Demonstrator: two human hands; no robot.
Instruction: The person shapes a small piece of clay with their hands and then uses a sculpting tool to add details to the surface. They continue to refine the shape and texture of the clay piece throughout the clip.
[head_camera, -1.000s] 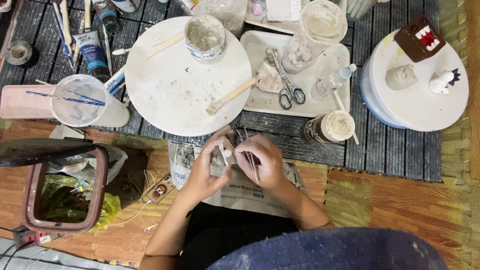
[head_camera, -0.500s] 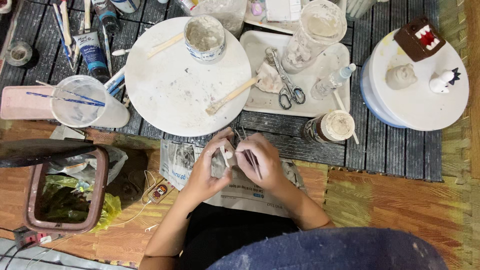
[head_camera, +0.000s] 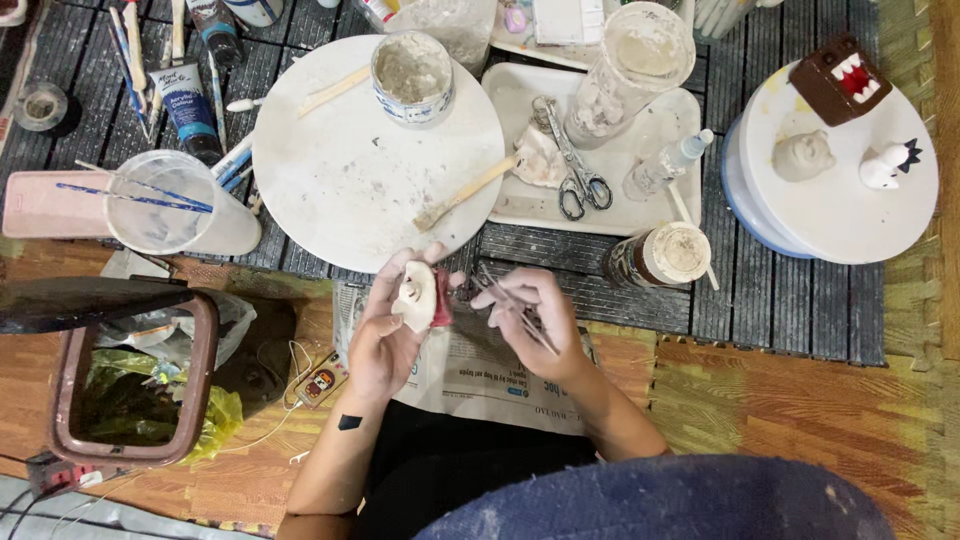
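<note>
My left hand (head_camera: 385, 335) holds a small pale clay figure with a red back (head_camera: 420, 297), turned up toward the camera. My right hand (head_camera: 530, 315) grips a thin metal sculpting tool (head_camera: 512, 308), its tip pointing toward the figure, a short gap away. Both hands hover over a sheet of newspaper (head_camera: 480, 375) on my lap, just in front of a round white turntable (head_camera: 340, 170) that carries a wooden spatula (head_camera: 465, 192) and a tub of pale clay paste (head_camera: 412, 78).
A white tray (head_camera: 520, 85) holds scissors (head_camera: 575, 170), a jar and a small spray bottle. Right: a round board (head_camera: 850, 205) with three clay figures. Left: a plastic cup with brushes (head_camera: 160, 200), paint tubes, a brown bin (head_camera: 130, 385) with green waste.
My hands have drawn slightly apart. The left hand has tilted the figure up, so its pale face and red back show. The right hand has pulled the tool back to the right.
</note>
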